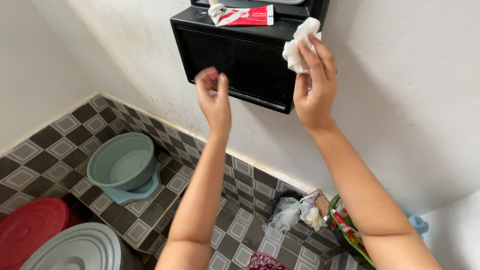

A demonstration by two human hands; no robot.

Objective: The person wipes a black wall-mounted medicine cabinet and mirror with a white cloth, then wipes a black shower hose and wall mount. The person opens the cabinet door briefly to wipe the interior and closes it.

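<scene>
My right hand (314, 85) pinches a crumpled white tissue (299, 46) against the black wall cabinet (245, 55) at the frame's top, my left hand (214, 97) hangs half-curled and empty beside it, above the checkered tile floor (75, 145) with its grey basin (122, 161).

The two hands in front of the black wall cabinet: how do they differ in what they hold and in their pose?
The right hand grips a crumpled white cloth against the corner of the black cabinet; the left hand holds nothing that can be seen. The right hand is raised higher, at the cabinet's edge, while the left hand is lower, before the cabinet's front panel. The right hand's fingers clamp around the cloth; the left hand's fingers curl loosely. Both are bare and raised towards the cabinet.
</scene>
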